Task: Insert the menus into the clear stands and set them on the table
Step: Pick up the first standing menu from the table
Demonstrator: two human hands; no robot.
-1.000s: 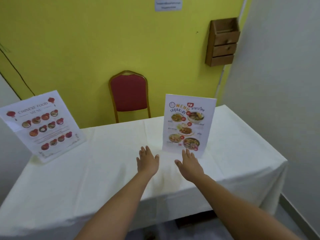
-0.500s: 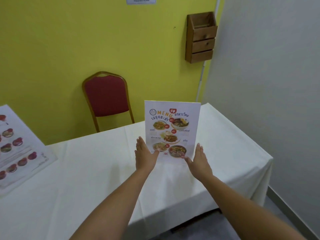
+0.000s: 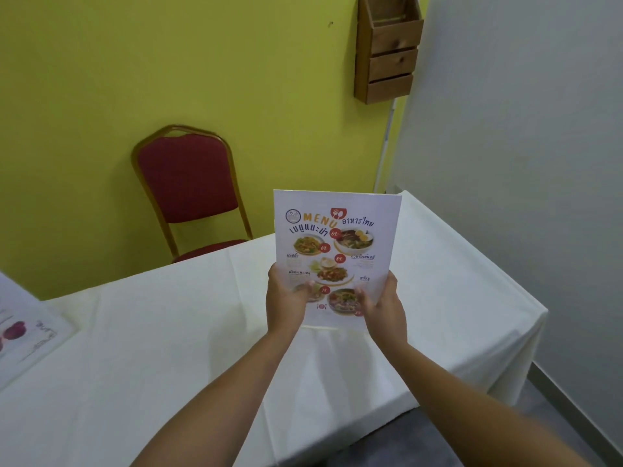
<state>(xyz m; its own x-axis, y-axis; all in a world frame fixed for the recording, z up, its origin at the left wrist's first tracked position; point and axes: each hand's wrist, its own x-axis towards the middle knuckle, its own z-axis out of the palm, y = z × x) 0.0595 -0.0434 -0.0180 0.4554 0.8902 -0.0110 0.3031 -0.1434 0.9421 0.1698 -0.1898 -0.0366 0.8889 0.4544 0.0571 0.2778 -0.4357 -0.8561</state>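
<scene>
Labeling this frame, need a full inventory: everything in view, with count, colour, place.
Thai menu in stand: 1, white with food photos, upright, held over the table, centre.
second menu: 1, white, partly cut off at the left edge, on the table.
table: 1, white cloth.
chair: 1, red with gold frame, behind the table.
wooden wall holder: 1, brown, top right on the yellow wall.
left hand: grips the menu's lower left edge.
right hand: grips its lower right edge.

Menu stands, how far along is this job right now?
Looks done: one menu stand rests on the table at the far left. In hand: left hand and right hand grip the Thai menu stand. Left: letting go of it, apparently.
</scene>
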